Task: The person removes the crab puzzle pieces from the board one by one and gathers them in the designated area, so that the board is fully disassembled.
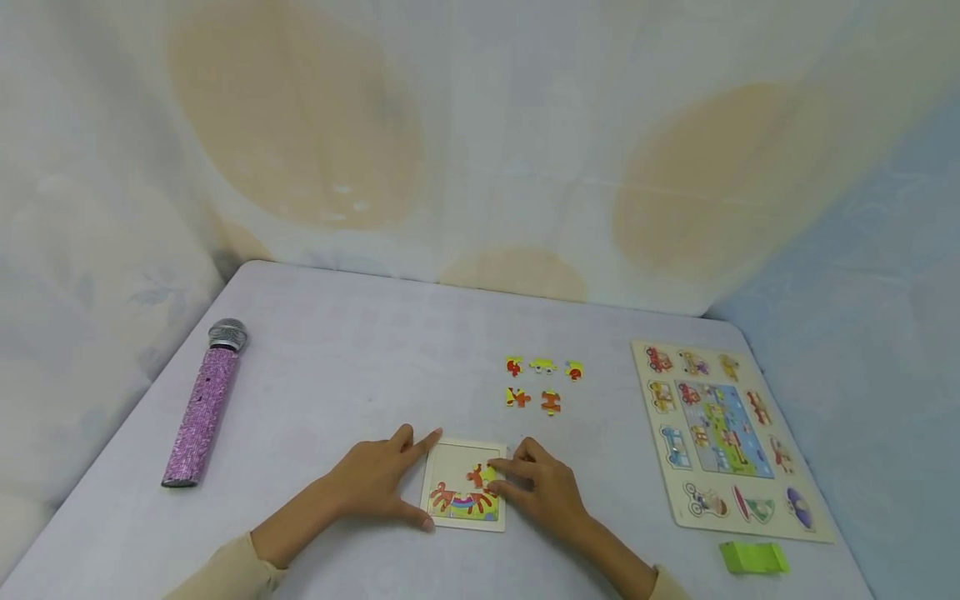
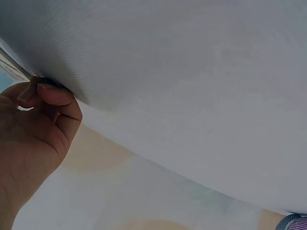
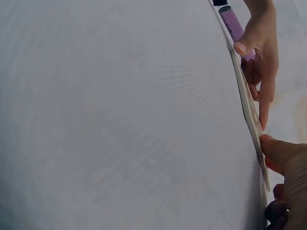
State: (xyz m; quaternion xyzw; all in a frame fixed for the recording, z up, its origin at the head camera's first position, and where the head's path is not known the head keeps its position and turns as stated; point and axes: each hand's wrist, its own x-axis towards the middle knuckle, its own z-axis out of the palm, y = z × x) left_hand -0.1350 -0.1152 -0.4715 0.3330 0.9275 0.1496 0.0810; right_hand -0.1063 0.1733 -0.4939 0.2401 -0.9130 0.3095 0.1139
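Note:
A small square wooden puzzle tray (image 1: 452, 454) lies on the table, its lower part filled with red, green and rainbow pieces. My left hand (image 1: 375, 477) steadies the tray's left side, its straight index finger at the top corner and its thumb at the bottom corner. My right hand (image 1: 550, 492) pinches a red-and-yellow puzzle piece (image 1: 477, 476) between thumb and index finger over the tray's right side. In the right wrist view the tray (image 3: 246, 98) shows edge-on, with both hands beside it. Several loose puzzle pieces (image 1: 551, 402) lie beyond the tray.
A microphone (image 1: 201, 412) with a pink glittery handle lies at the left. A large wooden picture puzzle board (image 1: 693, 508) lies at the right, and a green block-like object (image 1: 753, 557) sits in front of it. Patterned cloth (image 1: 517, 150) hangs behind the table.

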